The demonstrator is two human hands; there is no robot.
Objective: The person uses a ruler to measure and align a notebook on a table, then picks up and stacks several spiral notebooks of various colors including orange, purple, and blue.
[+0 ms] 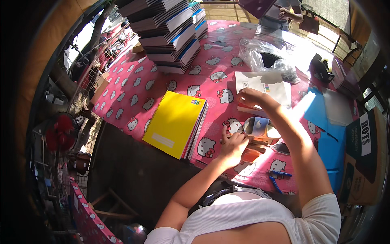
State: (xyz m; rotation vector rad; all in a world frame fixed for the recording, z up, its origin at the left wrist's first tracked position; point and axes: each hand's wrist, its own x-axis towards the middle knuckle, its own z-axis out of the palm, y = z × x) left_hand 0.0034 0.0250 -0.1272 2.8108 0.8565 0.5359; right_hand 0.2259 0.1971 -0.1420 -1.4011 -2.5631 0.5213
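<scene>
My left hand point(235, 149) is at the near edge of the table, beside a small orange-brown holder point(255, 152) with a glossy printed piece point(256, 127) on it. One finger sticks out to the left; the others are bent together at the holder's edge, and what they grip is hidden. Farther off, my right hand point(254, 97) curls its fingers down over the left part of a white-covered stack point(280, 87) with a red lower edge. Its fingertips are hidden. A yellow spiral notebook point(172, 122) lies on other spiral notebooks to the left of my hands.
Tall notebook piles point(170, 36) stand at the back left on the pink patterned tablecloth point(162, 83). Clear plastic point(254, 55), a tape dispenser point(323, 67), blue folders point(330, 150), blue pens point(280, 174) and a cardboard box point(361, 162) are right. A person point(280, 14) stands across the table.
</scene>
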